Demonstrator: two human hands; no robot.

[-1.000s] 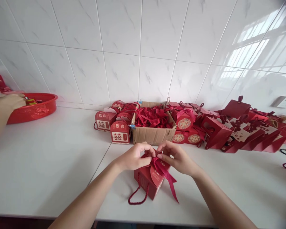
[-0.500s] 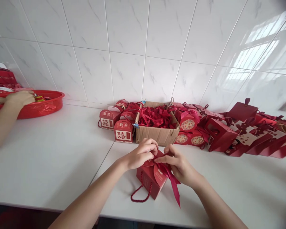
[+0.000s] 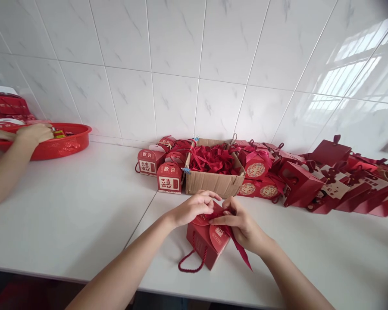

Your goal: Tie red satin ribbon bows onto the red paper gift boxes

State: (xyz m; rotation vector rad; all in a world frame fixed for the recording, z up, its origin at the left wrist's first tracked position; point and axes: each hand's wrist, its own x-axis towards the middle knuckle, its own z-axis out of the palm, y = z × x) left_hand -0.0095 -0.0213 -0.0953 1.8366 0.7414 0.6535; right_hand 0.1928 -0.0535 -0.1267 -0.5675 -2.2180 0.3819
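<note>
A small red gift box [image 3: 203, 245] with a red cord handle [image 3: 191, 261] stands on the white counter [image 3: 84, 206] in front of me. A dark red ribbon [image 3: 241, 249] runs across its top and trails down its right side. My left hand [image 3: 195, 207] is closed on the ribbon at the box top. My right hand [image 3: 239, 221] pinches the ribbon beside it. Both hands meet over the lid.
An open cardboard box [image 3: 213, 183] full of red ribbons sits behind, with finished red boxes [image 3: 167, 177] to its left and several red gift boxes [image 3: 313, 181] along the wall to the right. Another person's hand [image 3: 35, 132] reaches into a red basin [image 3: 64, 144] at far left.
My hands have shifted slightly on the ribbon, the right one lower over the lid; the ribbon's tail now hangs further right. The view has turned a little left.
</note>
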